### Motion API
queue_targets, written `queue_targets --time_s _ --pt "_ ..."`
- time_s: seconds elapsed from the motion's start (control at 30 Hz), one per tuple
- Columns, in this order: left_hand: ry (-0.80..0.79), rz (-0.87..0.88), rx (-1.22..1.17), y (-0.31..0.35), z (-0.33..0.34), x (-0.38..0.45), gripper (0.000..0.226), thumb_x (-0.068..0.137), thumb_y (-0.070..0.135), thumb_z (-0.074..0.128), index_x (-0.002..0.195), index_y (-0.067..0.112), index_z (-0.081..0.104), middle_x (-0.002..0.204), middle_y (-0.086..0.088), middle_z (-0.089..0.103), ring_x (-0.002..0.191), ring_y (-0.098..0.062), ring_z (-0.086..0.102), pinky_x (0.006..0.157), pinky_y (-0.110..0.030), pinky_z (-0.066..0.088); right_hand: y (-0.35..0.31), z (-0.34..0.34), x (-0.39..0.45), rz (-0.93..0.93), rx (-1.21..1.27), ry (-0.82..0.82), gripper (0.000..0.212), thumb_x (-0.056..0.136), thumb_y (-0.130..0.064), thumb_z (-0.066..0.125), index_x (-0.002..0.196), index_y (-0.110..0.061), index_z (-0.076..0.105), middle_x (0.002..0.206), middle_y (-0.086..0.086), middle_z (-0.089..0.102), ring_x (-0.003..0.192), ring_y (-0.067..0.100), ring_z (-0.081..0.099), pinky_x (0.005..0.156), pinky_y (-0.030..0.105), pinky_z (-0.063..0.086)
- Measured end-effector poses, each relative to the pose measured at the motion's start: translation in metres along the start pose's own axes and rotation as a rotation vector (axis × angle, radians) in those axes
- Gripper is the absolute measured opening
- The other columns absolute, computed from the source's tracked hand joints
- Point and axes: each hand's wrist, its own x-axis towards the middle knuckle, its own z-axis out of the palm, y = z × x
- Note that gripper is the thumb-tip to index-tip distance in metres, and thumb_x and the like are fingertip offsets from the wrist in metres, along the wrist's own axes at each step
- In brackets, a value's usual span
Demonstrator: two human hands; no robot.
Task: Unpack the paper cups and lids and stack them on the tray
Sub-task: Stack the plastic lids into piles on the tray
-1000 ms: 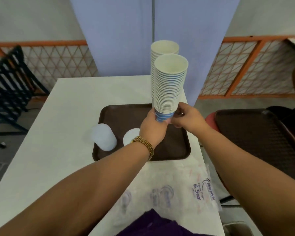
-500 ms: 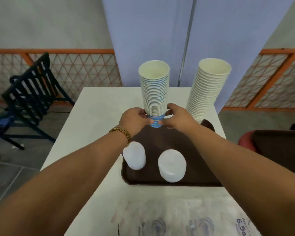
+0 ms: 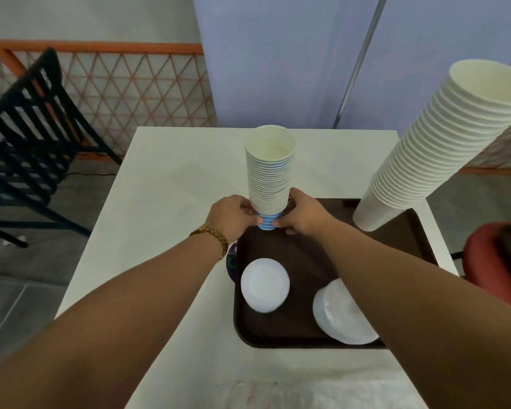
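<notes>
Head view shows the blue-striped cup stack (image 3: 268,175) lower and nearer than 0.5 s ago, its bottom cup now at the far left corner of the brown tray (image 3: 307,249); whether it touches the tray floor cannot be told. The second, plain white cup stack (image 3: 434,143) now looms larger at the right and leans rightward in the picture, its base on the tray's far right part, where it stood before. Both lid piles have slid toward the lower right of the picture.

Both arms reach forward from the bottom edge. The left hand (image 3: 233,215) curls its fingers round the striped bottom cup from the left; a gold watch (image 3: 211,234) sits on that wrist. The right hand (image 3: 303,214) grips the same cup from the right, thumb on the near side.

The tray holds 2 cup stacks at its far side and 2 lid piles at its near side: 1 lid pile (image 3: 264,284) by the left rim, another lid pile (image 3: 340,317) partly hidden under the right forearm. The tray lies on a white table (image 3: 171,184), with a clear plastic bag (image 3: 278,394) at the near edge. A black chair (image 3: 27,134) stands at the left.
</notes>
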Motion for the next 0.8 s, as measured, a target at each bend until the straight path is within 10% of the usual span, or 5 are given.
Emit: queue_targets --time_s 0.4,0.57,0.8 --pt "-0.004 -0.032 -0.038 -0.011 0.010 -0.004 0.044 0.080 0.026 0.079 0.119 0.015 0.063 0.111 0.001 0.071 0.103 -0.017 0.064 0.094 -0.032 0.049 0.006 0.004 -0.005 0.027 -0.170 -0.002 0.069 0.076 -0.008 0.080 0.136 -0.013 0.048 0.126 0.006 0.061 0.106 0.025 0.062 0.093 0.041 0.054" --pt "0.154 -0.068 -0.001 -0.006 -0.005 -0.036 0.033 0.088 0.037 0.068 0.116 0.020 0.064 0.106 0.004 0.068 0.090 -0.011 0.061 0.066 -0.018 0.042 0.014 -0.019 -0.027 0.045 -0.268 0.034 0.053 0.083 -0.013 0.074 0.133 -0.012 0.055 0.128 0.004 0.063 0.116 0.021 0.059 0.104 0.036 0.045" --pt "0.294 0.368 0.196 0.041 -0.010 -0.118 0.016 0.095 0.036 0.057 0.097 0.023 0.067 0.083 0.009 0.064 0.076 -0.009 0.058 0.064 -0.018 0.042 0.050 -0.076 -0.097 0.053 -0.028 0.035 0.019 0.091 -0.020 0.066 0.110 -0.022 0.067 0.114 -0.002 0.067 0.105 0.015 0.062 0.098 0.036 0.050"
